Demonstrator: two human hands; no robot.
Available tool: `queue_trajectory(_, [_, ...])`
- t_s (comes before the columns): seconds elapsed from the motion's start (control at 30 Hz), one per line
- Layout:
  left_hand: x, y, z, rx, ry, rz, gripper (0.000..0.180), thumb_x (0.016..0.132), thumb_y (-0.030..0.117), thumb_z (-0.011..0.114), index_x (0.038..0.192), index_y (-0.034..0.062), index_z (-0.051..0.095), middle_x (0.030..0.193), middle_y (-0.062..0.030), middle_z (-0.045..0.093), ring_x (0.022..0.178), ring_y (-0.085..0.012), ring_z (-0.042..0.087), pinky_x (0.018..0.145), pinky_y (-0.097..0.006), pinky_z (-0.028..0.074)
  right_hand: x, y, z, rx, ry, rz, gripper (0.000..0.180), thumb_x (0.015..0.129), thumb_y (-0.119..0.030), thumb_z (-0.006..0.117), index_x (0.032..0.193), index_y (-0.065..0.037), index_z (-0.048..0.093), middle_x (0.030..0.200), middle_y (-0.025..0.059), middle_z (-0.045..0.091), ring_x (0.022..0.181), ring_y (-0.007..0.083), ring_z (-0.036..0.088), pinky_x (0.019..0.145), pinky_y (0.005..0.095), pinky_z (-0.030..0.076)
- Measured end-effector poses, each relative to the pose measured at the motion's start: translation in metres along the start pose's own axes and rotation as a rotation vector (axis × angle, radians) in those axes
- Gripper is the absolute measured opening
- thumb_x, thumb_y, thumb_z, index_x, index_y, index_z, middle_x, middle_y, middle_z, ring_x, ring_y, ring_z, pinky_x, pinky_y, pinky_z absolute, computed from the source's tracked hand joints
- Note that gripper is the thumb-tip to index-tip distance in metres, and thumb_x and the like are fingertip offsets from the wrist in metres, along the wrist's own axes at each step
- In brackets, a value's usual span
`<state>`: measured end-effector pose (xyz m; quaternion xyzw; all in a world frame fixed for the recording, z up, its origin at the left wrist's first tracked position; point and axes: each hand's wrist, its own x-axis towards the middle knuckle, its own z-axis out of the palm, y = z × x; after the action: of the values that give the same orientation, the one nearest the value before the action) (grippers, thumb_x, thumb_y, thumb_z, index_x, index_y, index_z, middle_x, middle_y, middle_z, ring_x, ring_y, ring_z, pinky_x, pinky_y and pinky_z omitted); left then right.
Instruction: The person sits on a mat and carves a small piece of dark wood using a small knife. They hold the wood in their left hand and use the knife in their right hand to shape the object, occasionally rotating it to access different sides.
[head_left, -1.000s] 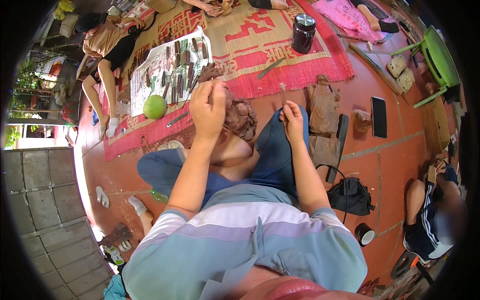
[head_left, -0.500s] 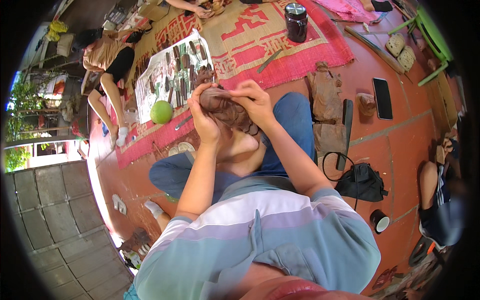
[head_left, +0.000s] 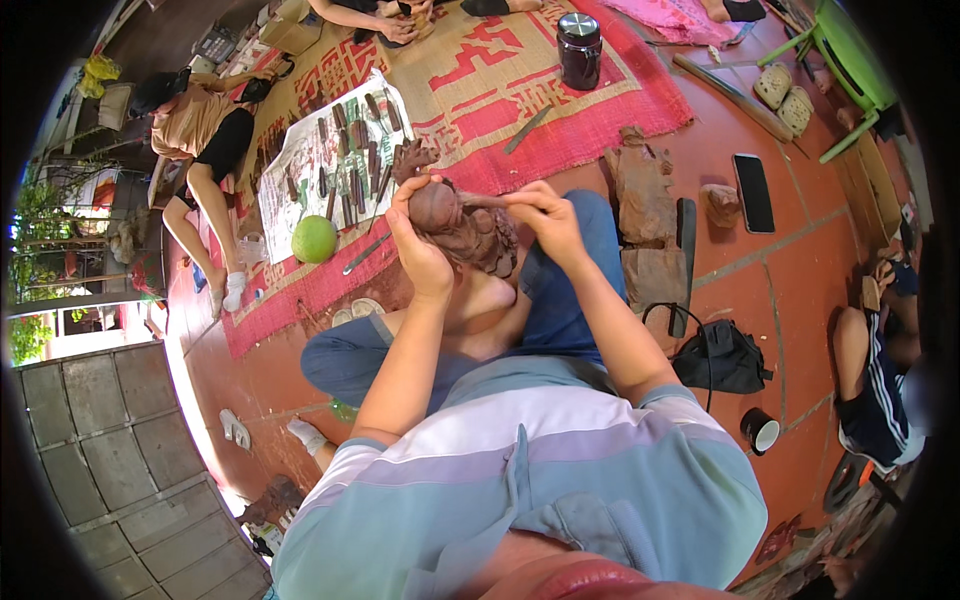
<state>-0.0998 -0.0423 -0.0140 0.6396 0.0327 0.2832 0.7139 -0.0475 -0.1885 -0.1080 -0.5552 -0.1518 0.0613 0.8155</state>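
Observation:
A dark brown carved figure (head_left: 468, 236) with a rounded top and deep folds rests over my crossed legs. My left hand (head_left: 424, 255) is wrapped round its left side and steadies it. A branching brown piece (head_left: 412, 160) shows just beyond my left fingertips; whether it belongs to the figure I cannot tell. My right hand (head_left: 552, 222) pinches a thin brownish strip (head_left: 484, 201), whose far end touches the figure's rounded top. What the strip is made of is too small to make out.
Ahead lies a white sheet (head_left: 293, 195) with several carving tools, beside a green round fruit (head_left: 315, 239). A dark jar (head_left: 579, 52) stands on the woven mat (head_left: 462, 140). To the right are wood blocks (head_left: 645, 190), a phone (head_left: 754, 193), a black bag (head_left: 725, 356) and a cup (head_left: 760, 431). Other people sit nearby.
My right hand has moved right, away from my left, and more of the strip and the figure's rounded top shows. My left hand keeps its hold; the whole view has shifted slightly.

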Motion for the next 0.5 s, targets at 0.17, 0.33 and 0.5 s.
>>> queue_trajectory(0.17, [-0.002,0.003,0.002,-0.001,0.018,-0.013,0.055,0.101,0.046,0.018,0.116,0.0034,0.049,0.114,-0.0120,0.057,0.106,-0.0208,0.054,0.095,-0.034,0.041,0.024,-0.063,0.052,0.022,-0.113,-0.254,0.018,0.076,0.000,0.071,0.094,-0.005,0.073,0.091,0.0017,0.056,0.085,0.0111,0.056,0.078,0.0233,0.046])
queue_trajectory(0.33, [-0.002,0.003,-0.003,-0.044,0.015,-0.028,0.055,0.101,0.042,0.017,0.115,0.0001,0.050,0.112,-0.0136,0.059,0.107,-0.0222,0.055,0.096,-0.035,0.041,0.009,0.015,0.006,-0.185,-0.044,-0.043,0.020,0.077,-0.003,0.071,0.096,-0.007,0.073,0.085,0.0008,0.055,0.081,0.0103,0.054,0.073,0.0228,0.044])
queue_trajectory(0.5, [-0.006,0.000,0.002,-0.077,0.055,-0.037,0.056,0.101,0.042,0.017,0.116,-0.0002,0.051,0.113,-0.0138,0.059,0.108,-0.0224,0.055,0.099,-0.035,0.039,0.013,-0.046,0.017,-0.041,0.056,-0.120,0.019,0.078,0.002,0.068,0.095,-0.005,0.073,0.082,0.0003,0.054,0.078,0.0088,0.054,0.070,0.0205,0.043])
